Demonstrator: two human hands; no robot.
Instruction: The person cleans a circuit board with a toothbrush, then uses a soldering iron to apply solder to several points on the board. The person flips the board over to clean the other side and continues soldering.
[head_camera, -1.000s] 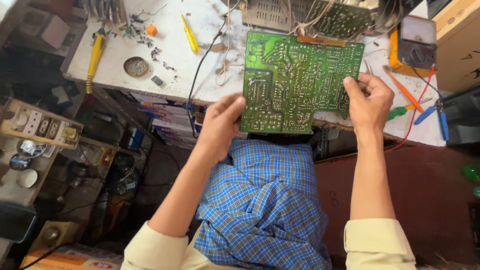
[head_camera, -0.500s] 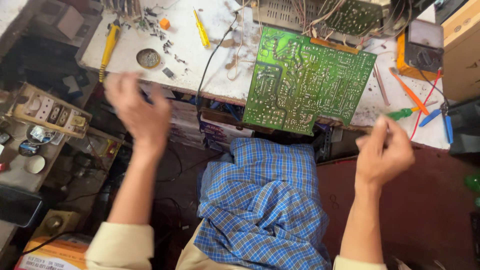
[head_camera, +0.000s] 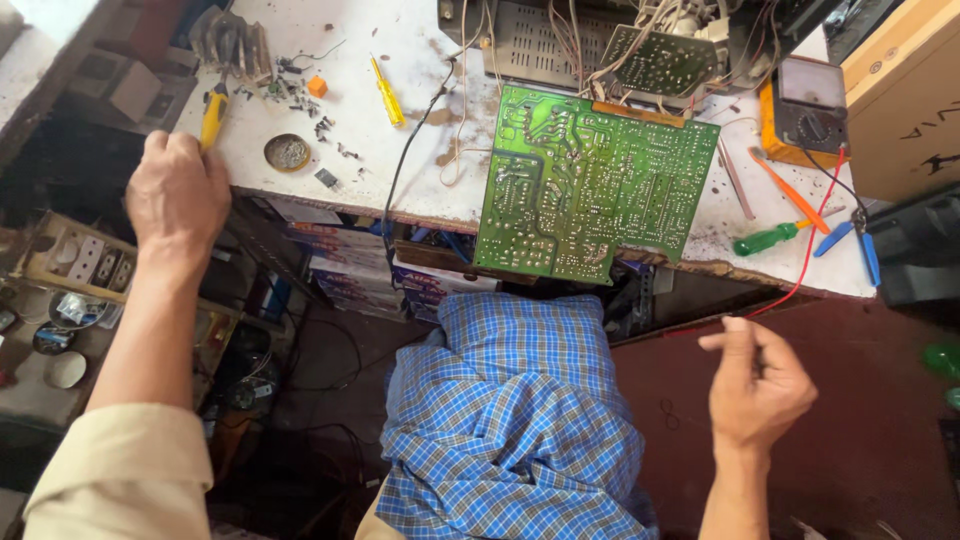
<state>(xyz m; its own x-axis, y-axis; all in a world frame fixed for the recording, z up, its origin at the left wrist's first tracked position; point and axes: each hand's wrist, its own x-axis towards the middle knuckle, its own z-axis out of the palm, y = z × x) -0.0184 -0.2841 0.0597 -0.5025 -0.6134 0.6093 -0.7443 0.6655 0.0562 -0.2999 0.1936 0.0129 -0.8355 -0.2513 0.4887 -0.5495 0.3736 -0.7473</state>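
Observation:
A green circuit board (head_camera: 590, 190) lies solder side up on the white worktable (head_camera: 420, 60), its near edge hanging over the table front above my blue checked lap (head_camera: 510, 420). No hand touches it. My left hand (head_camera: 175, 190) is at the table's left front edge, fingers curled over the lower end of a yellow-handled tool (head_camera: 212, 112); whether they grip it is hidden. My right hand (head_camera: 755, 385) hovers below the table's right edge, fingers loosely apart and holding nothing.
On the table lie a yellow screwdriver (head_camera: 386, 90), a round tin (head_camera: 287, 152), scattered small parts, a green-handled screwdriver (head_camera: 768, 240), blue-handled pliers (head_camera: 850, 240) and an orange multimeter (head_camera: 805, 105) with a red lead. A chassis with wires (head_camera: 600, 40) stands behind the board. Cluttered shelves are at left.
Both hands let go of the circuit board. My left hand swung out left and up to the yellow-handled tool; my right hand dropped below the table edge.

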